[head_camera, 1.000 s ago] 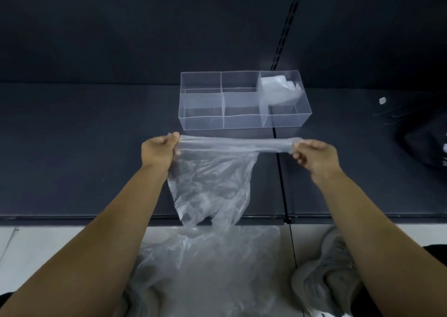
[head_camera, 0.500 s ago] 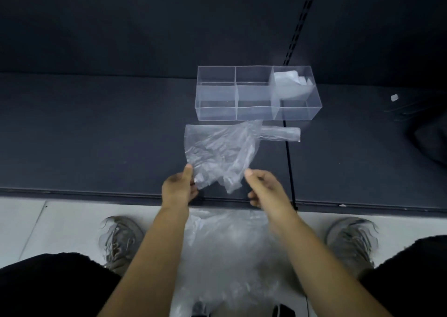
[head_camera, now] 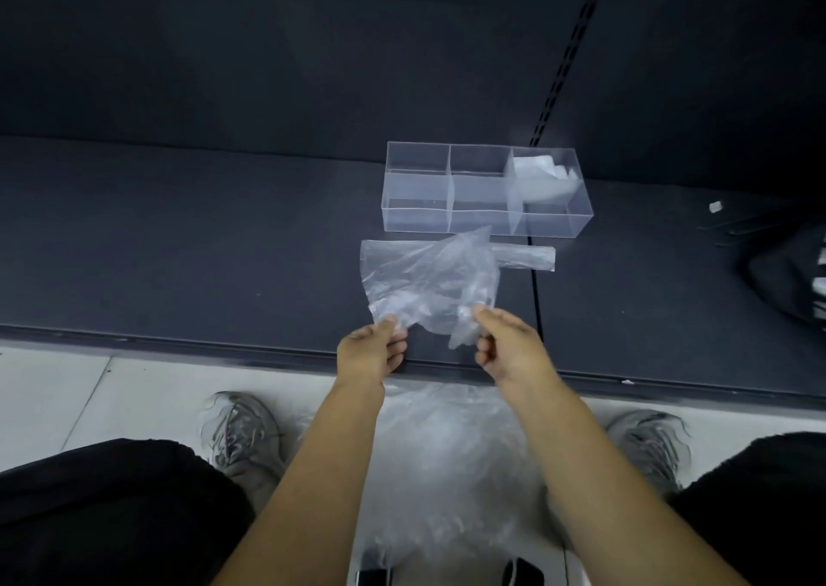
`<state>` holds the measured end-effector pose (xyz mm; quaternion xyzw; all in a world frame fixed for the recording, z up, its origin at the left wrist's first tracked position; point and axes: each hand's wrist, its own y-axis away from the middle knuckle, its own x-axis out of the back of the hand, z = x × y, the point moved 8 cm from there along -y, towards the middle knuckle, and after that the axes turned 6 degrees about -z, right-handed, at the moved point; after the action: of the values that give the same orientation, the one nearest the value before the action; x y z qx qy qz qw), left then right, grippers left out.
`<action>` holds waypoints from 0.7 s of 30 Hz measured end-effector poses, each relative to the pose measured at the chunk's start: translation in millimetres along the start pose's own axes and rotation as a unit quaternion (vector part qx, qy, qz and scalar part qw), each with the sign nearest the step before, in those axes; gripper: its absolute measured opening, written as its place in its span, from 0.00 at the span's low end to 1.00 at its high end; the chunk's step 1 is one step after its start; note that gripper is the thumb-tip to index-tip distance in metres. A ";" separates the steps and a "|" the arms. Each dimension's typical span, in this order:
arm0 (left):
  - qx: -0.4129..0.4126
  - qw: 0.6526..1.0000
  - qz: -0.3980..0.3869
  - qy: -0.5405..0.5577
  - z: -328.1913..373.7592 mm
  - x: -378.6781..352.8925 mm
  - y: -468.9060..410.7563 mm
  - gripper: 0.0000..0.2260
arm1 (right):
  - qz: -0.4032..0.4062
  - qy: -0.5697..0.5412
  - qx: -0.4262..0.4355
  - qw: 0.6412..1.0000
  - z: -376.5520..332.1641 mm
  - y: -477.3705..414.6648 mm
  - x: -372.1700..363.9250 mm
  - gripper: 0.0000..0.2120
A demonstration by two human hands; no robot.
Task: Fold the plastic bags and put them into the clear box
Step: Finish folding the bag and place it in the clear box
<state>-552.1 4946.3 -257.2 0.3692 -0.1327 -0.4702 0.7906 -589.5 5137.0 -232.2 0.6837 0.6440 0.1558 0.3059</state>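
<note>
Two hands, the left hand [head_camera: 373,353] and right hand [head_camera: 509,344], pinch in their fingers the near edge of a thin, crumpled, translucent bag [head_camera: 429,281] lying on the tabletop [head_camera: 179,250] just beyond them, short of the box [head_camera: 487,192]; folding appears under way, and the next move likely calls for carrying this edge forward.

Dim, low-contrast shot with a fisheye bend

The dark bench [head_camera: 179,250] swallows most of the light, so the pale floor [head_camera: 53,397] is the brightest patch. Light is soft and even, can't tell from where, and shadows stay faint. Edges of the clear box [head_camera: 415,201] and wrinkles in the plastic bag [head_camera: 429,281] catch a faint milky sheen. The bench's front edge bows from the wide lens, and the shoes [head_camera: 241,438] near the bottom look smeary.
</note>
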 end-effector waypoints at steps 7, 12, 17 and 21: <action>0.018 0.999 0.016 0.025 11.7 21.7 -22.8 0.07 | -0.190 -0.018 -0.073 0.979 -21.5 8.0 43.6 0.09; 0.060 0.997 -0.052 -0.012 4.9 13.4 -30.2 0.15 | -0.195 0.055 -0.056 0.978 -40.4 4.9 73.0 0.19; 0.182 0.943 -0.265 -0.086 -25.6 -31.4 5.2 0.30 | -0.164 0.097 -0.014 0.982 -43.3 -2.5 81.6 0.08; 0.169 0.963 -0.204 -0.055 -39.1 -25.3 5.3 0.14 | -0.147 0.107 0.003 0.983 -37.3 -6.2 84.1 0.07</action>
<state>-540.2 4987.1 -277.0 0.4904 -0.1751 -0.6118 0.5954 -606.8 5227.0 -222.8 0.5620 0.7667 0.1794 0.2533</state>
